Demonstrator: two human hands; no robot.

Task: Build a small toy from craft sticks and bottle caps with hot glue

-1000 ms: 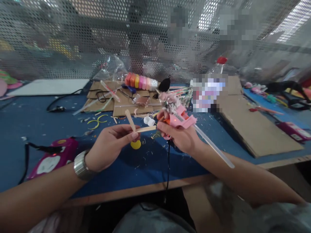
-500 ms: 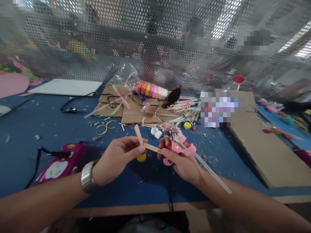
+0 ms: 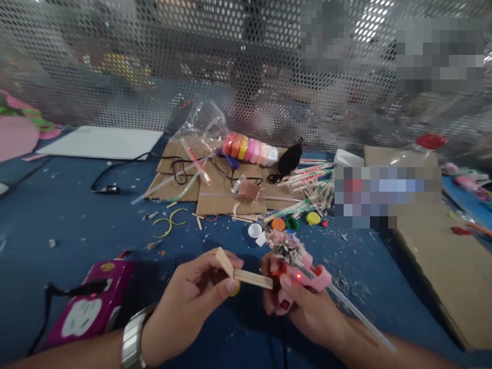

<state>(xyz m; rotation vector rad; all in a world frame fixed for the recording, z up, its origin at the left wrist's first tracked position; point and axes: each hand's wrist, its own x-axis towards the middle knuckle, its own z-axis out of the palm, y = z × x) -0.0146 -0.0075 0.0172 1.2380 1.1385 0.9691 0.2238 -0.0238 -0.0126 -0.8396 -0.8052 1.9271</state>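
Observation:
Between the thumb and fingers of my left hand (image 3: 196, 297) are pale wooden sticks (image 3: 253, 278) joined at an angle, one leg pointing up and the other to the right. My right hand (image 3: 303, 302) is wrapped round a pink hot glue gun (image 3: 307, 277) with a red light lit. A long clear glue stick (image 3: 361, 318) runs out of the gun's back. Its front is coated in grey, stringy debris (image 3: 284, 246). The right end of the sticks stands just short of my right fingers. A yellow cap is partly hidden behind my left thumb.
A purple power box (image 3: 92, 302) with a plugged cable lies at left. Cardboard (image 3: 230, 202), a row of coloured clay tubs (image 3: 251, 148), a black mask (image 3: 290, 160) and wrapped sticks (image 3: 311, 179) are at the back, before a perforated metal screen (image 3: 246, 92). Bottle caps (image 3: 279, 224) lie beyond the gun.
Both hands sit lower in view as the camera has shifted. My right thumb and fingers have come away from the right end of the sticks, leaving a small gap.

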